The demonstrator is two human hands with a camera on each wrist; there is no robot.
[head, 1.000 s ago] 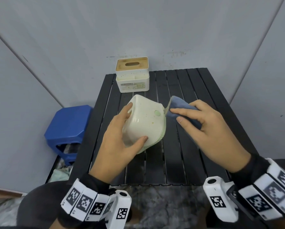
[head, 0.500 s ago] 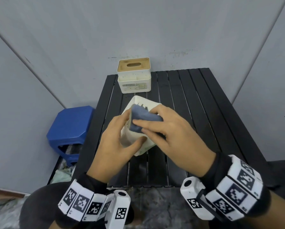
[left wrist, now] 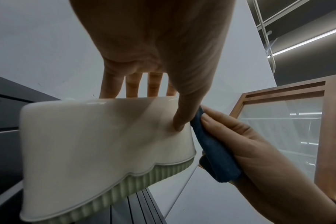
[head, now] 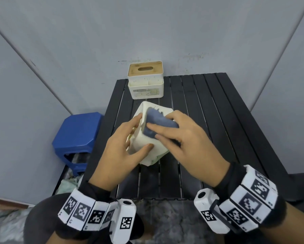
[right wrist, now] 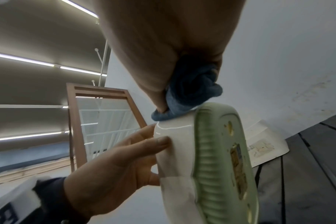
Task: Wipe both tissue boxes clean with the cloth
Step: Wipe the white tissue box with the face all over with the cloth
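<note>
A white tissue box with a ribbed green base is tilted up off the black slatted table. My left hand grips it, thumb on the near face and fingers over the far edge. My right hand holds a folded blue cloth and presses it against the box's upper face near the corner. The cloth is bunched under that palm. A second tissue box, white with a wooden slotted lid, stands at the table's far edge, untouched.
A blue plastic stool sits left of the table, with clutter on the floor beneath it. Grey walls close in behind and on both sides. The table's right half holds nothing. A wood-framed glass panel shows in the wrist views.
My right hand carried the cloth from the box's right side onto its upper face. My left hand turned the box in its grip. Little differs from half a second ago.
</note>
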